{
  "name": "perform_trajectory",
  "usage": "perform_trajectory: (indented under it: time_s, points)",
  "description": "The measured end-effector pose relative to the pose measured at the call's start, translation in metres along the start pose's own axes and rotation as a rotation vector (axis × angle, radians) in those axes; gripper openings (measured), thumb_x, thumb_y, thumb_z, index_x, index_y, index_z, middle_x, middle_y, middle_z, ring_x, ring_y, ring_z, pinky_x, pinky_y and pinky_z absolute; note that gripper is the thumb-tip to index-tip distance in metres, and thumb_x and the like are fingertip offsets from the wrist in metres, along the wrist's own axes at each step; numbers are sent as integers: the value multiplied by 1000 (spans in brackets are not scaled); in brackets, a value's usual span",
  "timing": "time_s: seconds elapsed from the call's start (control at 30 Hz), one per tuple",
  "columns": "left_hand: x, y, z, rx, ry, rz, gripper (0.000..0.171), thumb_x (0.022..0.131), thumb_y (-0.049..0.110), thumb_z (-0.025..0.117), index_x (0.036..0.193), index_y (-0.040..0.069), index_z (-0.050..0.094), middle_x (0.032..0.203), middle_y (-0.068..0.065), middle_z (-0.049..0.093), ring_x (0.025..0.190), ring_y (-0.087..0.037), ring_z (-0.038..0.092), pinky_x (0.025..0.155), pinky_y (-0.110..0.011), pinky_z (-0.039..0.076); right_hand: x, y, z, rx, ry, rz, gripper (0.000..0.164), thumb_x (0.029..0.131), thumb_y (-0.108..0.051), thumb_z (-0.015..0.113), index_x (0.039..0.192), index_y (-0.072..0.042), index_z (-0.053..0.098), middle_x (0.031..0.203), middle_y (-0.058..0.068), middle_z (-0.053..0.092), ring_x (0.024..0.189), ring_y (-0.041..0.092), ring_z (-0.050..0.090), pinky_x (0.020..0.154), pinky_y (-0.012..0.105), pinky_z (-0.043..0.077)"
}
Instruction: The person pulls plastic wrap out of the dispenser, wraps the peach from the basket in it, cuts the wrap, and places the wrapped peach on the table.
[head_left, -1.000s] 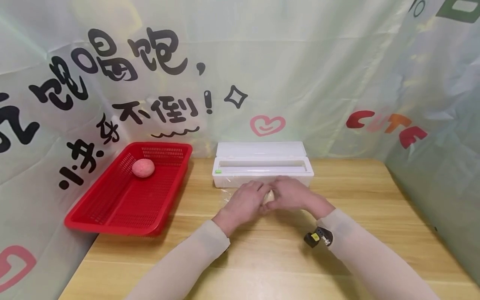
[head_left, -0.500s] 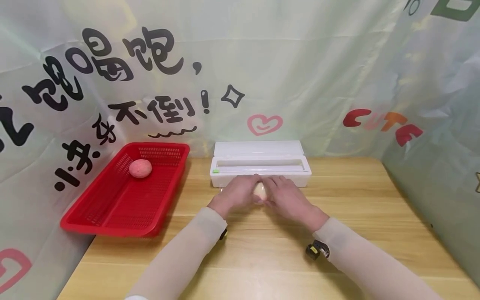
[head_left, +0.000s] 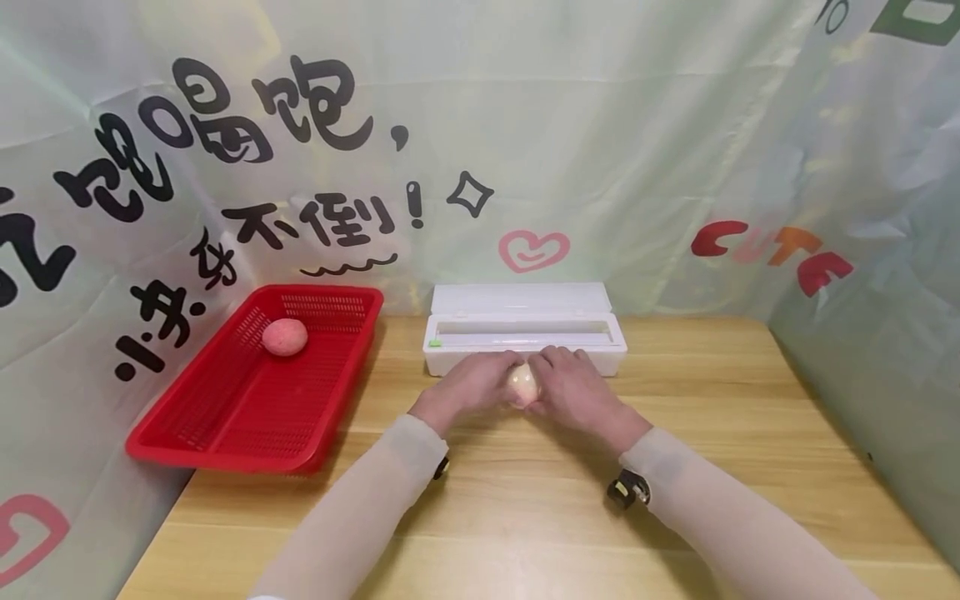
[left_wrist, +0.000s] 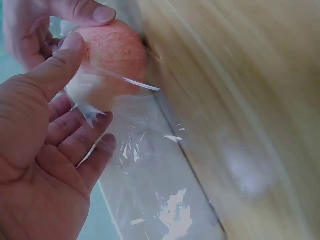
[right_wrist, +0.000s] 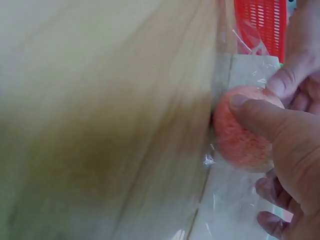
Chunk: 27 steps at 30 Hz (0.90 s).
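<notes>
Both hands hold a round, pinkish-red streaked apple [head_left: 523, 388] just in front of a white plastic-wrap box [head_left: 444, 361]. My left hand [head_left: 474, 383] grips its left side, thumb on top and fingers beneath in the left wrist view. From the right, my right hand [head_left: 579, 390] holds it, its thumb pressing the skin of the apple [right_wrist: 244, 135] in the right wrist view. Clear cling film [left_wrist: 135, 145] lies around the apple and stretches out beside it, wrinkled and shiny. How far the film covers the underside is hidden.
A red plastic basket [head_left: 330, 417] stands at the left with another pink round fruit [head_left: 285, 337] in it. The box's lid [head_left: 521, 298] is raised at the back. Printed cloth walls [head_left: 637, 167] border the wooden table [head_left: 525, 517].
Both hands have shifted slightly left with the apple, and the right hand has turned around it. More of the apple shows between the hands. The basket and box stay in place.
</notes>
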<state>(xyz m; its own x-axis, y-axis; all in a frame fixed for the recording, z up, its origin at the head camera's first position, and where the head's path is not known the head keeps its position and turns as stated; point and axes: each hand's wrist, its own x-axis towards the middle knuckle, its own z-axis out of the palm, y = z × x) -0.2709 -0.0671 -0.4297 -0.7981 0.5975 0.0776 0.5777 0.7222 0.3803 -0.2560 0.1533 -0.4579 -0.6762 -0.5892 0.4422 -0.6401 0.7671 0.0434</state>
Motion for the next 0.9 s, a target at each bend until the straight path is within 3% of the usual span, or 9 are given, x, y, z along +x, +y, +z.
perform_trajectory:
  time_s: [0.07,0.13,0.23,0.33,0.47,0.57,0.77,0.9]
  points:
    - [-11,-6,-2,13,52,0,41,97,30,79,132,14,66,123,0,72,112,-18,66,100,-36,54,1,1,-2,-1,-10,-7,68,78,-56,89,114,-4,66,103,9,66,94,29,62,76,47,50]
    - [-24,-14,-6,19,112,-65,40,97,30,79,131,13,68,129,-3,71,122,-23,65,109,-43,50,3,3,-3,-7,-23,-12,69,76,-56,90,113,-4,67,103,10,66,95,30,63,77,47,50]
    - [-43,-28,-10,33,185,-197,40,96,33,79,130,14,70,132,-4,71,126,-30,62,110,-51,47,5,5,-5,-17,-44,-12,67,75,-57,91,111,-5,67,103,9,67,95,30,63,77,46,49]
    - [-53,-40,-11,17,194,-248,30,97,28,79,123,13,73,124,-5,73,117,-30,63,105,-51,50,6,5,-7,-30,-70,-7,67,74,-57,91,108,-6,66,103,8,66,94,29,62,78,44,48]
    - [-57,-51,-10,-22,224,-253,3,99,18,76,101,16,75,99,1,73,95,-22,64,92,-41,55,8,4,-9,-39,-103,-12,63,73,-53,93,106,-6,66,103,8,66,96,28,62,79,43,47]
    - [-56,-56,-10,-21,272,-267,9,99,18,74,91,20,75,87,7,70,83,-19,62,83,-38,54,11,2,-12,-58,-114,-25,61,73,-51,93,105,-6,67,101,8,65,95,29,62,79,43,47]
    - [-54,-56,-15,-35,278,-348,9,100,21,73,97,20,81,95,4,78,90,-24,69,87,-44,57,15,-1,-14,-121,-124,-35,63,71,-56,92,99,-6,66,93,7,62,88,28,60,75,43,46]
    - [-55,-44,-20,-16,356,-432,14,101,15,70,110,17,81,110,-4,79,103,-29,71,91,-48,57,16,-2,-15,-132,-153,-30,63,72,-57,92,99,-7,66,91,5,61,85,26,57,75,41,46]
